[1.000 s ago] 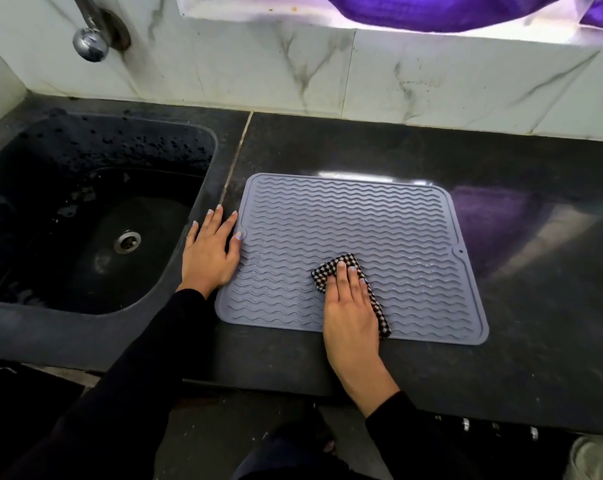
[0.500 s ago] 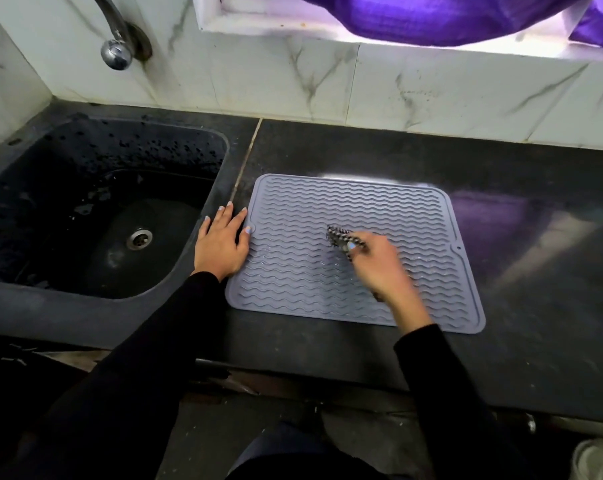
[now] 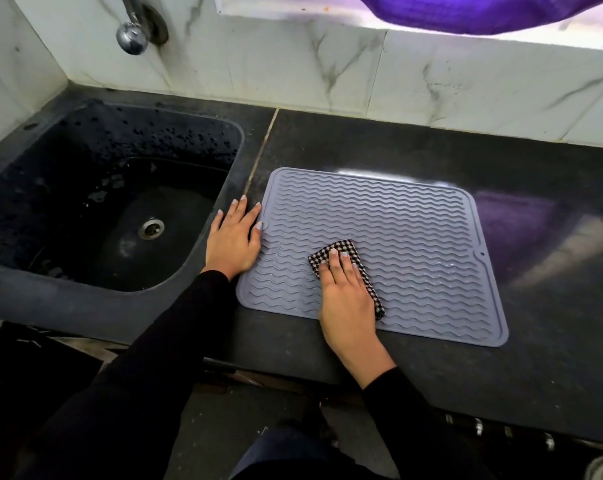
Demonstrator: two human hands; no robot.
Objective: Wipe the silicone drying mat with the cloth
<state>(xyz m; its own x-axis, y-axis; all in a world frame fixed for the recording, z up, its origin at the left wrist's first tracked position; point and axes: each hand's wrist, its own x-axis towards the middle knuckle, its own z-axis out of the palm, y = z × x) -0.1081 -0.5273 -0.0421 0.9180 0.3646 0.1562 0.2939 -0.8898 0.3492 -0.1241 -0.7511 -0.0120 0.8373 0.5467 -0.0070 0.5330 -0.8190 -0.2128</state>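
A grey silicone drying mat (image 3: 407, 237) with wavy ridges lies flat on the dark countertop. My right hand (image 3: 345, 292) presses flat, fingers straight, on a black-and-white checked cloth (image 3: 341, 247) at the mat's front left part; most of the cloth is hidden under the palm. Flat on the counter lies my left hand (image 3: 232, 239), fingers straight, its thumb touching the mat's left edge.
A dark sink (image 3: 68, 282) with a drain sits left of the mat, under a chrome tap (image 3: 132, 38). The white marble backsplash (image 3: 362, 71) runs behind. A purple cloth (image 3: 483, 8) hangs over the window ledge. The counter's front edge (image 3: 431, 379) is near the mat.
My right hand has pulled the cloth back toward the mat's front left from the middle, and it now lies flat on the cloth. The left hand stays at the mat's left edge.
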